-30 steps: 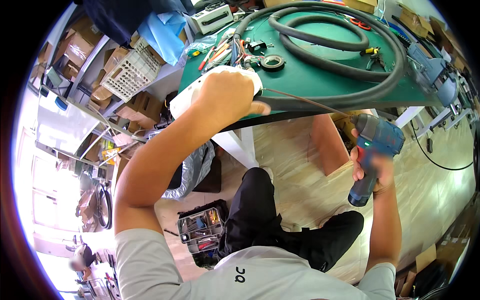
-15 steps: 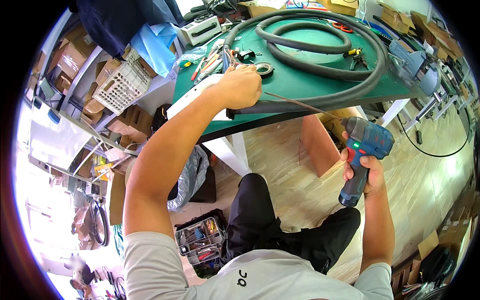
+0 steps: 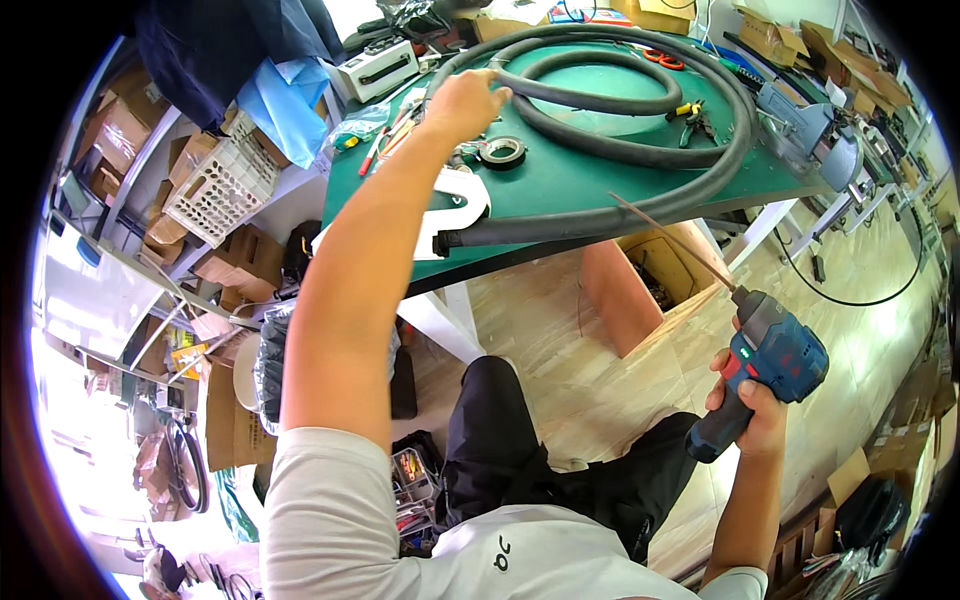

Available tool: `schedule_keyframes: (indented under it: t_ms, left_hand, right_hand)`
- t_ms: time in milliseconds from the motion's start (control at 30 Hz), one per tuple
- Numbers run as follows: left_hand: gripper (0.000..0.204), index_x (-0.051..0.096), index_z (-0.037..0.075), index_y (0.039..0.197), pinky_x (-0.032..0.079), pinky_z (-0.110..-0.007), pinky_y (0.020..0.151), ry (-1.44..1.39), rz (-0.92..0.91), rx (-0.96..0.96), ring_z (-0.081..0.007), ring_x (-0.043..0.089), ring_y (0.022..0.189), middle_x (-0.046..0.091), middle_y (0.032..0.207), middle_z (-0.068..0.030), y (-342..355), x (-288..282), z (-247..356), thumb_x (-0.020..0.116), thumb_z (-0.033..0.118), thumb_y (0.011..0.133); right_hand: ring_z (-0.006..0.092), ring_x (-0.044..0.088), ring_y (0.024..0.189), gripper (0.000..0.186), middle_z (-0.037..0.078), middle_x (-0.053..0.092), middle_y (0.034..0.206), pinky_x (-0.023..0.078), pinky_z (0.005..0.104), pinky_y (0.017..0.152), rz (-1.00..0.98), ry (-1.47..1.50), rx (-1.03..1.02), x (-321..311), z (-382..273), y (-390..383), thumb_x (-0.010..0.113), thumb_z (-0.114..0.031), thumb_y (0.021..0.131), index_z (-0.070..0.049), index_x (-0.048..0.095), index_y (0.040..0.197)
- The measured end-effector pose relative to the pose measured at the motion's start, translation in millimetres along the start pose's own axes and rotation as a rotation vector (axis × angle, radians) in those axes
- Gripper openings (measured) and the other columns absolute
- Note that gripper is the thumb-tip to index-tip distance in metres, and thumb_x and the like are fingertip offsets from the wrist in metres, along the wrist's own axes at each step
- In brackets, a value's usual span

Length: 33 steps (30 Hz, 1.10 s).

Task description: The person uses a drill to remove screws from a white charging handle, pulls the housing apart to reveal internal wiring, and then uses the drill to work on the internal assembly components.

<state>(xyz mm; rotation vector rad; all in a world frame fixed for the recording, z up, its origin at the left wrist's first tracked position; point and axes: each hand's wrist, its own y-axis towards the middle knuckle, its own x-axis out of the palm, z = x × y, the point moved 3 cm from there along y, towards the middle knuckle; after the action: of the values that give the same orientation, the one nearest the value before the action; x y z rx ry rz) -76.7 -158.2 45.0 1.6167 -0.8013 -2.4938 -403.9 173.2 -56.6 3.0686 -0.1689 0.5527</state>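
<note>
My left hand (image 3: 465, 105) reaches over the green workbench (image 3: 560, 185), thumb apart from its bent fingers, near a bundle of wires and pens (image 3: 395, 130); its fingertips are partly hidden. Below it lie a white housing (image 3: 450, 200) and a black tape roll (image 3: 502, 151). A thick black hose (image 3: 600, 225) runs from the housing and coils across the bench. My right hand (image 3: 750, 395) is closed on a blue-and-black cordless drill (image 3: 770, 355) with a long thin bit (image 3: 670, 240), held off the bench's front edge.
Pliers (image 3: 692, 125) and red scissors (image 3: 663, 58) lie on the bench; a blue machine (image 3: 810, 130) is at its right. A wooden box (image 3: 625, 300) stands beneath. Shelves at left hold cartons and a white crate (image 3: 220, 190). An open toolbox (image 3: 415, 480) sits by my legs.
My left hand has moved forward and up, away from the white housing toward the back of the bench. The drill has shifted right and down, its bit now pointing more steeply upward.
</note>
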Motion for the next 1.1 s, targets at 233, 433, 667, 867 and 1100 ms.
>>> schedule_keyframes:
  t_ms: [233,433,667,867,1100]
  left_hand:
    - [0.048,0.063,0.003,0.12,0.047,-0.042,0.091,0.043,-0.076,0.026,-0.0356,0.064,0.101,0.066,0.111,-0.022,-85.4,-54.8,-38.6,0.058,0.039,0.09]
    - [0.069,0.06,0.007,0.125,0.049,-0.039,0.089,0.035,-0.162,-0.273,-0.0315,0.064,0.105,0.066,0.113,-0.018,-129.7,-64.4,-73.1,0.064,0.059,0.08]
    - [0.064,0.06,0.008,0.122,0.049,-0.04,0.09,0.085,-0.257,-0.244,-0.0289,0.063,0.105,0.067,0.113,-0.0129,-122.8,-51.9,-70.2,0.068,0.055,0.079]
    - [0.05,0.063,0.006,0.111,0.048,-0.042,0.087,0.042,-0.296,-0.297,-0.0294,0.063,0.104,0.068,0.107,-0.0125,-124.0,-57.9,-64.0,0.068,0.047,0.083]
    - [0.055,0.061,0.007,0.12,0.049,-0.042,0.084,0.099,-0.031,-0.252,-0.0323,0.065,0.098,0.068,0.106,-0.0157,-146.4,-72.9,-51.7,0.071,0.044,0.081]
  right_hand:
    - [0.0177,0.065,0.089,0.048,0.011,0.065,0.108,0.052,0.03,0.078,-0.161,-1.448,-0.852,24.7,-55.0,34.0,0.064,0.0,0.079,-0.001,0.054,0.126]
    - [0.0295,0.062,0.094,0.075,0.009,0.061,0.107,0.05,0.04,0.079,-0.214,-1.844,-1.083,137.8,-65.3,153.0,0.067,-0.001,0.071,-0.017,0.042,0.14]
    - [0.0296,0.06,0.102,0.073,0.01,0.059,0.116,0.048,0.0398,0.088,-0.211,-2.131,-0.967,178.1,-23.4,286.9,0.062,0.003,0.076,-0.017,0.04,0.142]
    - [0.0293,0.042,0.128,0.073,0.01,0.045,0.141,0.036,0.0415,0.107,-0.419,-2.178,-0.652,211.9,-11.3,274.9,0.066,-0.008,0.078,-0.011,0.036,0.145]
    - [0.0341,0.054,0.119,0.067,0.022,0.056,0.127,0.041,0.0394,0.102,-0.728,-1.385,-0.486,259.9,12.7,193.6,0.061,-0.045,0.09,-0.001,0.045,0.137]
